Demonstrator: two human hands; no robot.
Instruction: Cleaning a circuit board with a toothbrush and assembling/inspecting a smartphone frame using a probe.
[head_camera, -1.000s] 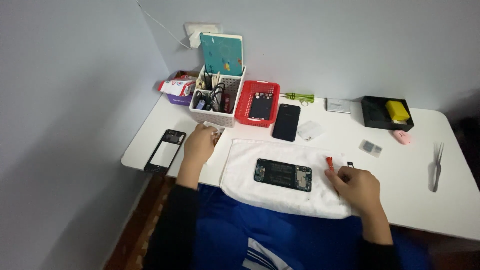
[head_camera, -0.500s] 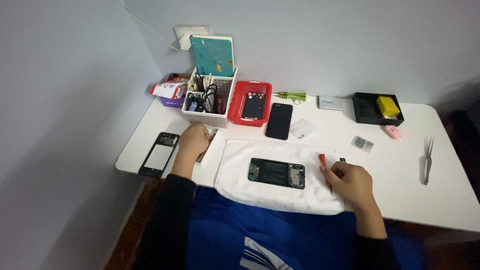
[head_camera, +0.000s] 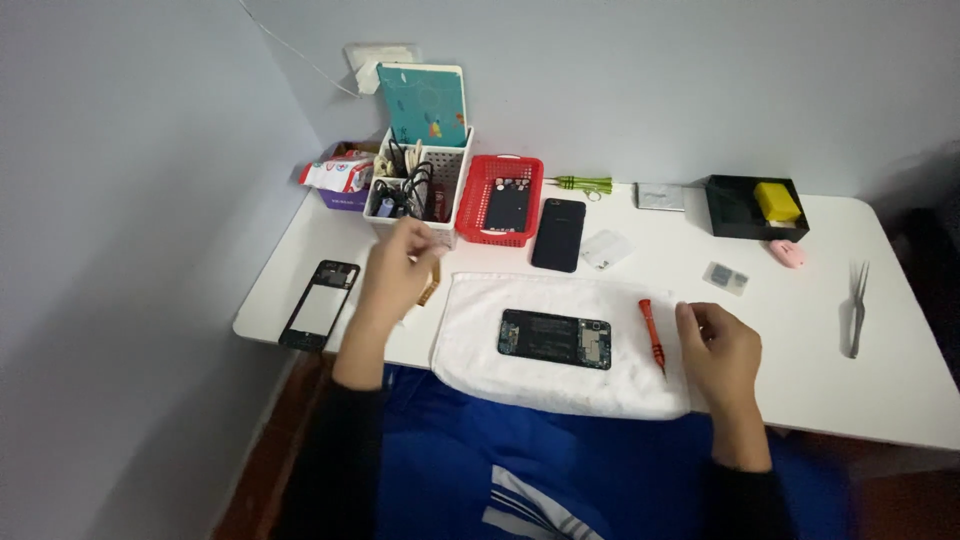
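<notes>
An opened phone (head_camera: 555, 338) with its dark circuit board showing lies on a white towel (head_camera: 480, 350). To its right on the towel lies a red screwdriver (head_camera: 652, 335). My right hand (head_camera: 718, 348) rests just right of the screwdriver, fingers curled in, apart from the tool. My left hand (head_camera: 398, 272) hovers at the towel's left corner, close to the white organiser basket (head_camera: 420, 190). I see only its back, so its fingers are hidden. A tan strip (head_camera: 431, 287) pokes out beneath it.
A black phone frame (head_camera: 320, 305) lies at the left table edge. Behind the towel are a red basket (head_camera: 505, 198) with a phone part, a black phone (head_camera: 558, 234), a green screwdriver (head_camera: 580, 184) and a black tray (head_camera: 752, 212) with a yellow block. Tweezers (head_camera: 858, 310) lie far right.
My right hand has let go of the red screwdriver, which now lies on the towel. My left hand has lifted off the table by the white basket.
</notes>
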